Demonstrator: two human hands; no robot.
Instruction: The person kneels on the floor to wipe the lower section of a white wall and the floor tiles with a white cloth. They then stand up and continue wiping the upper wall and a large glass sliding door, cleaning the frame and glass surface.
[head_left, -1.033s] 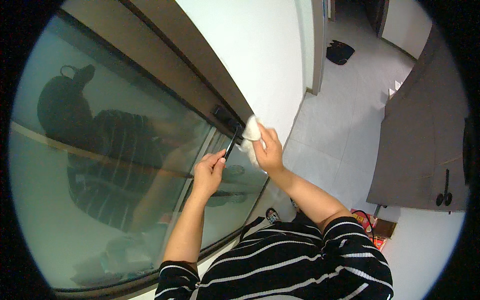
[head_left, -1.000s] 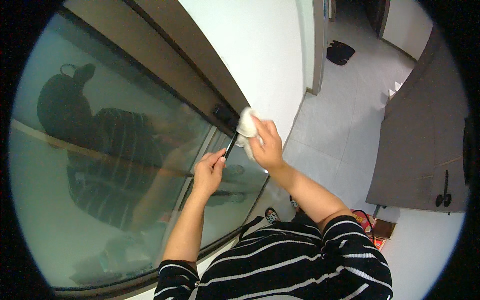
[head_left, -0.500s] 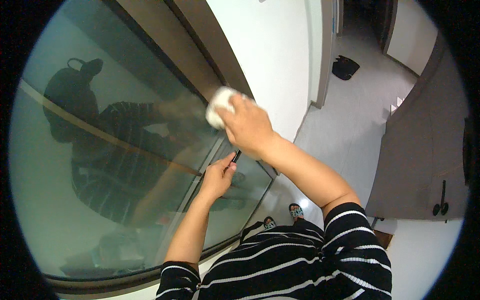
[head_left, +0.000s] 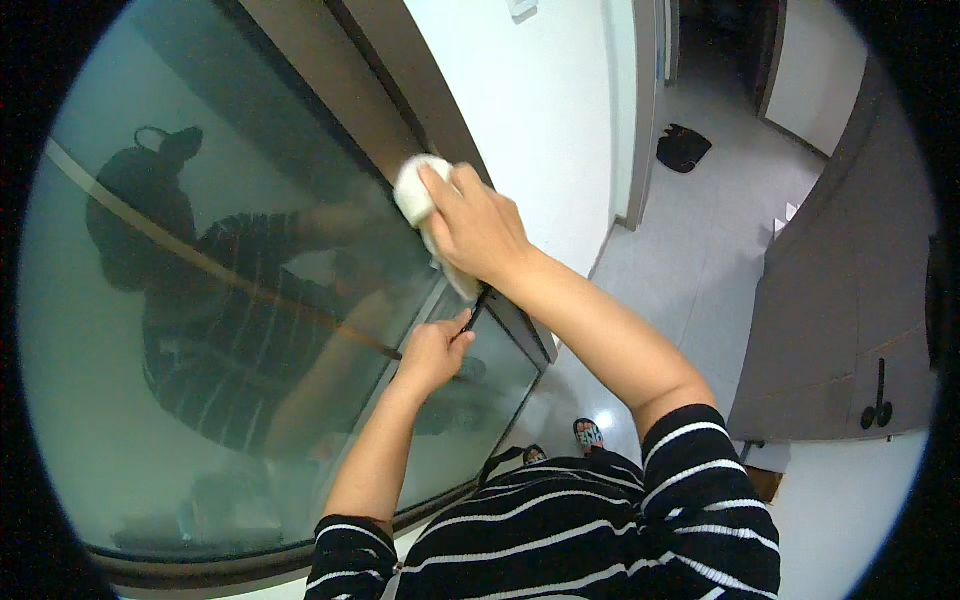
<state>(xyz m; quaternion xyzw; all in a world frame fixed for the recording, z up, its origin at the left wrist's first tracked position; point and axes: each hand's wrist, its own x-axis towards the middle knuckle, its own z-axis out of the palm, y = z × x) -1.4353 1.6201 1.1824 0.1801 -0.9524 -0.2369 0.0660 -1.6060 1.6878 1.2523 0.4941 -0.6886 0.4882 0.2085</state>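
My right hand [head_left: 475,222] presses a white cloth [head_left: 417,197] against the dark metal frame [head_left: 380,95] of a large glass door [head_left: 160,330], high up near the frame's edge. Below it, my left hand [head_left: 432,352] grips the slim black door handle [head_left: 476,314] with its fingers closed around it. The glass reflects me in a striped shirt with both arms raised.
A white wall [head_left: 540,100] runs to the right of the door frame. Beyond it lies a grey tiled floor with a black bag [head_left: 684,148] near an open doorway. A brown cabinet with black handles [head_left: 878,395] stands at the right. My sandalled foot [head_left: 588,434] shows below.
My right hand with the cloth has slid up along the door frame, from beside the handle to well above it. My left hand has stayed on the handle.
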